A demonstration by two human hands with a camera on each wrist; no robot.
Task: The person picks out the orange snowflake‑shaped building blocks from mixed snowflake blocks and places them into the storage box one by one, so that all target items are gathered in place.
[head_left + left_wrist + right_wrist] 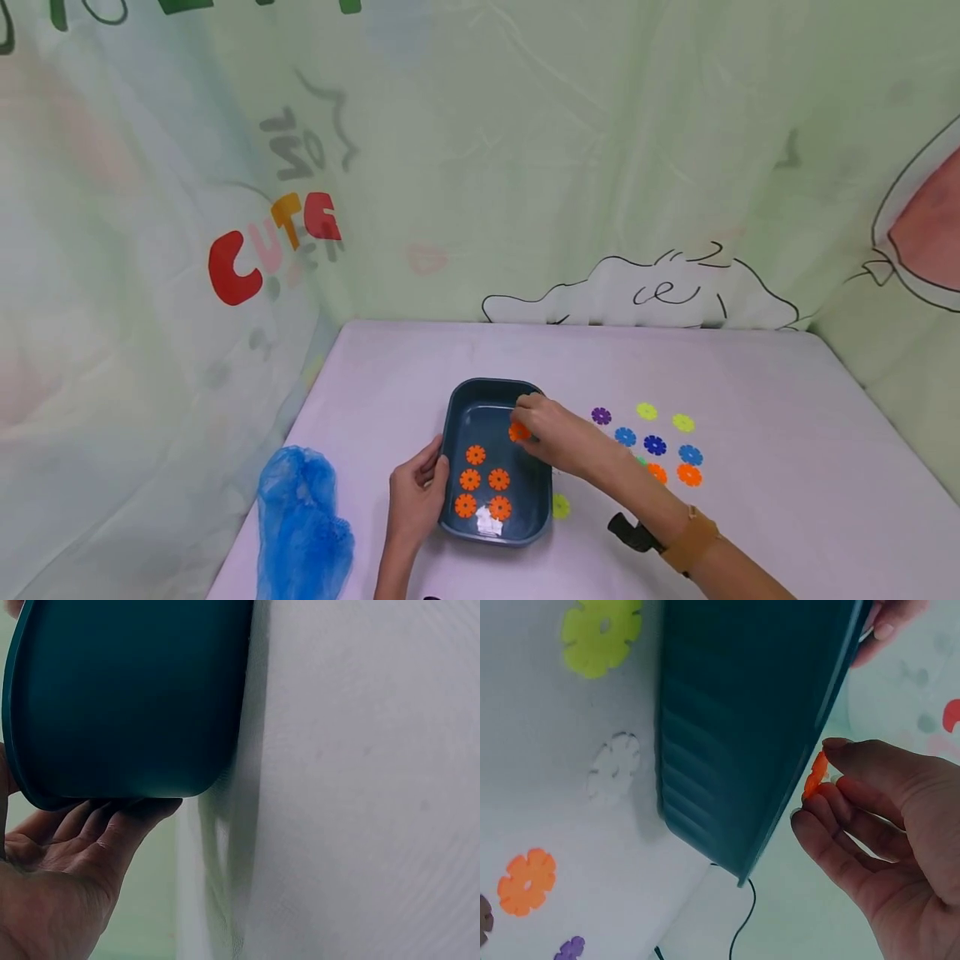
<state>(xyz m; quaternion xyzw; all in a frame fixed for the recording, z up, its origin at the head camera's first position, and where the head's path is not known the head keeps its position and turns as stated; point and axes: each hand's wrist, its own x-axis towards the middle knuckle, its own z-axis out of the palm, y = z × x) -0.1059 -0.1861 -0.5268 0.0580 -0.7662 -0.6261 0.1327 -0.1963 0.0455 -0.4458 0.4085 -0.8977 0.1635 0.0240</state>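
Orange disc [518,432]: pinched between thumb and fingertips of the right grip [553,432], over the tray [483,425], presumably for control. Tray side: clasped by the left grip [417,493], presumably for steadiness. Five loose discs [498,472]: contained rightward of the left grip.

Tan right wristband [691,540], black camera [632,532]

Discs [469,479] in tray [528,492]; bag [302,521] left, loose discs [655,445] right

Printed green curtain [562,167] behind table [810,517]
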